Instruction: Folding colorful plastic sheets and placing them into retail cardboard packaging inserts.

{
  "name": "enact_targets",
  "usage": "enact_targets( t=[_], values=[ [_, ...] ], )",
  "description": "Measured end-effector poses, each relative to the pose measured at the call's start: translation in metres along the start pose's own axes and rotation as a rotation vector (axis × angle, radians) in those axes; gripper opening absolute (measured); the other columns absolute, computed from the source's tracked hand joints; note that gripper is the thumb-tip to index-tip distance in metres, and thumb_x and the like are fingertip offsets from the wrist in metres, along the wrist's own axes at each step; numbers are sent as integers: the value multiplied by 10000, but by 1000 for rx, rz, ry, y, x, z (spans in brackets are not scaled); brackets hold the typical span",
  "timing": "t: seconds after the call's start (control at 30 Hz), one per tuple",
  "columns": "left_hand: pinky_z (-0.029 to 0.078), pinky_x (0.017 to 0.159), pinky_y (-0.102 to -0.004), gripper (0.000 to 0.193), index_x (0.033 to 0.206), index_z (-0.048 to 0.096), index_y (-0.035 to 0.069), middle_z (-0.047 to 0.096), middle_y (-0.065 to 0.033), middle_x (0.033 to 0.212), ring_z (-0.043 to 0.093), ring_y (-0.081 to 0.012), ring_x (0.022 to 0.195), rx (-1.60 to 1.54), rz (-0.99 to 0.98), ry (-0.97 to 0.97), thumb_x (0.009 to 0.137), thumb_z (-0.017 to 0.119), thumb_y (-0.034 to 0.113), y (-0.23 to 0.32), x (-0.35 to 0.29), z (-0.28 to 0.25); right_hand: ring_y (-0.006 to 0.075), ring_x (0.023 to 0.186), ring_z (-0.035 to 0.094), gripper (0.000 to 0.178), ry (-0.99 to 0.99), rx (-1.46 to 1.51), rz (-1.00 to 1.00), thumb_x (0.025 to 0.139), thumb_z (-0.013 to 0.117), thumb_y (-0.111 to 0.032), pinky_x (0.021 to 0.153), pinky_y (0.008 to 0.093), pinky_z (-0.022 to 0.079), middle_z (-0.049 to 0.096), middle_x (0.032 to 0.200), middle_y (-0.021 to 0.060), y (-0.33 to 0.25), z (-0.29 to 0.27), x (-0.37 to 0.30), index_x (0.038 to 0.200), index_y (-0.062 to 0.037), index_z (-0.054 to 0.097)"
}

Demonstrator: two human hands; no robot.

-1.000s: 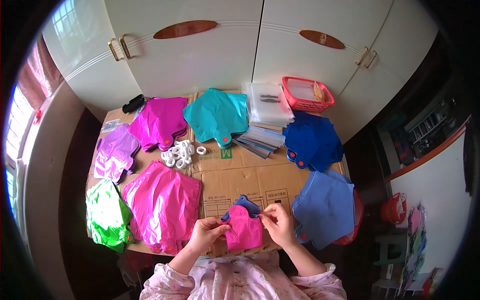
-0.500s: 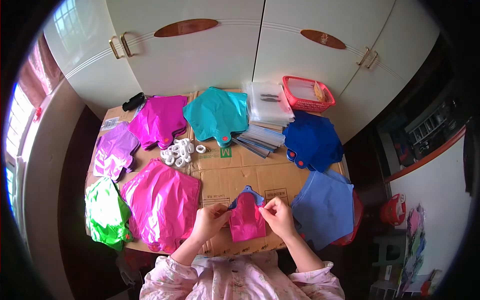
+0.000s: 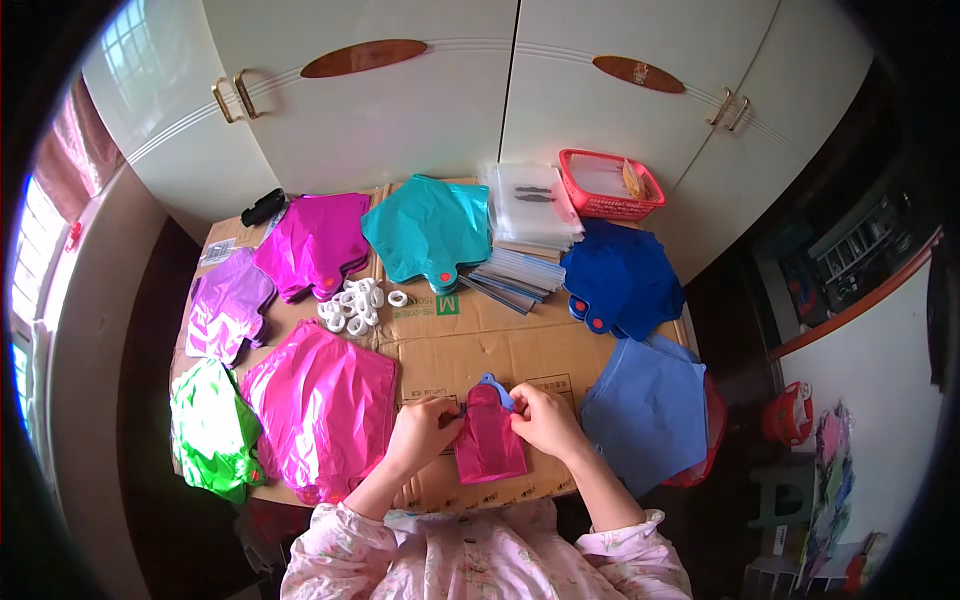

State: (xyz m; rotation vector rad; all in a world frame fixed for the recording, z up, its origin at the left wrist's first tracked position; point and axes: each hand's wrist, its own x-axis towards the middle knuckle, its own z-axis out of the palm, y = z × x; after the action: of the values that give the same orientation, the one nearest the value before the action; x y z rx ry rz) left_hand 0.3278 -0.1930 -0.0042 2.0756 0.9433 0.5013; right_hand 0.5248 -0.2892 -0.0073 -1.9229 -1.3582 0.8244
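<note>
In front of my chest, a folded piece of shiny magenta foil (image 3: 490, 446) lies on the cardboard. It looks like a flat foil balloon. A blue layer (image 3: 496, 386) shows behind its top, ending in a small tab with a hole. My left hand (image 3: 424, 434) is closed, fingertips pinching the upper left edge. Across from it, my right hand (image 3: 547, 422) pinches the blue layer at the upper right edge. A stack of large pink foil balloons (image 3: 318, 405) lies left of my hands, and a light blue stack (image 3: 645, 415) lies to the right.
Stacks of purple (image 3: 315, 238), teal (image 3: 428, 230), dark blue (image 3: 625, 280), lilac (image 3: 228, 305) and green (image 3: 212, 425) balloons ring the cardboard (image 3: 500, 345). White rings (image 3: 352, 305), clear bags (image 3: 532, 205), flat strips (image 3: 512, 280) and a red basket (image 3: 610, 208) sit toward the back.
The blue layer stuck out on both sides of the magenta top; now it shows mainly at the top and right. My right hand has moved slightly left, closer to my left hand.
</note>
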Motion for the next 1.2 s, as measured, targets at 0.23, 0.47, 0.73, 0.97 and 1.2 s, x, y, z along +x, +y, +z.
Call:
enact_targets(
  t=[0.23, 0.47, 0.73, 0.97, 1.2],
  values=[
    [515, 656, -373, 138, 821, 656, 20, 645, -130, 795, 643, -305, 701, -37, -31, -72, 749, 703, 128, -6, -3, -1, 346, 892, 629, 200, -126, -175, -87, 786, 657, -99, 770, 429, 490, 644, 921, 160, -5, -8, 8, 958, -17, 595],
    [515, 674, -410, 144, 876, 655, 46, 599, -118, 775, 622, -322, 734, 170, 171, -87, 768, 685, 136, -8, -12, -5, 286, 823, 627, 89, -15, -312, -461, 778, 592, -21, 712, 389, 513, 623, 857, 100, 8, -3, 2, 860, -55, 593],
    [514, 687, -406, 202, 919, 632, 45, 597, -121, 844, 612, -322, 790, 230, 233, -122, 743, 673, 134, -2, -14, 2, 222, 789, 597, 38, 144, -430, -725, 784, 563, -65, 684, 335, 532, 564, 810, 55, 11, -1, 1, 821, -73, 558],
    [517, 591, -304, 170, 819, 579, 52, 496, -64, 792, 554, -196, 748, 633, 559, -39, 685, 598, 155, 13, -38, 12, 246, 918, 582, 44, 147, -594, -630, 780, 550, -67, 796, 351, 499, 575, 882, 84, -10, 4, -12, 823, -56, 555],
    [499, 516, -268, 117, 762, 580, 81, 488, -31, 763, 543, -152, 689, 703, 623, 10, 669, 602, 149, 10, -37, 17, 238, 1114, 559, 247, 314, -655, -668, 830, 548, -104, 1000, 397, 430, 623, 1092, 95, -6, 32, -44, 1042, -16, 641]
  ],
)
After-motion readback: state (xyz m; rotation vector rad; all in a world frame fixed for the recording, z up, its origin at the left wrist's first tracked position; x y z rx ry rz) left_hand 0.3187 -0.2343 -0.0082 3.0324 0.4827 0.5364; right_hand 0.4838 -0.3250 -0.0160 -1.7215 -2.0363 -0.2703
